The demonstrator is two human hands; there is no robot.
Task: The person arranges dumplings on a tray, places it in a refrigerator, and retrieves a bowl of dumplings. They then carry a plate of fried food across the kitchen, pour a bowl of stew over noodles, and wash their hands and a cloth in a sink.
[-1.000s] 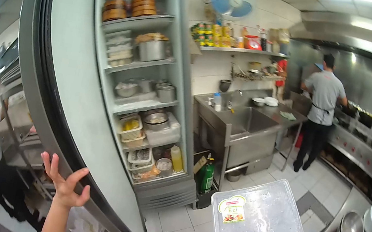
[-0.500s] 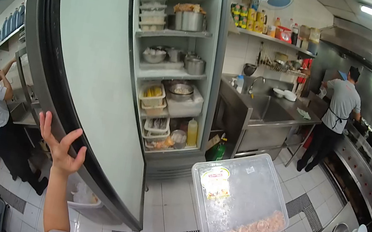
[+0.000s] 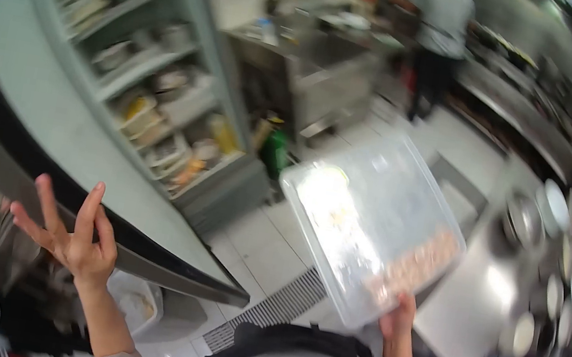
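My right hand [image 3: 398,320] grips the near corner of a clear plastic container [image 3: 373,201], which is tilted in front of me. It has a label with strong glare on it. A band of pinkish raw pieces [image 3: 419,265], blurred in this frame, lies along its right side. My left hand [image 3: 81,246] is raised with its fingers spread, and holds nothing. It overlaps the dark edge of the open refrigerator door [image 3: 37,129] in this view.
Loaded refrigerator shelves [image 3: 133,77] stand beyond the door. A steel counter [image 3: 453,312] with metal bowls [image 3: 523,220] and white dishes runs along the right. At the stoves a person [image 3: 435,45] stands, back turned. A floor grate [image 3: 271,312] and a white tub [image 3: 136,305] lie below.
My view has swung right and down, bringing more of the counter in. The container stays in my right hand and sits higher in view. My left hand's fingers have spread wider.
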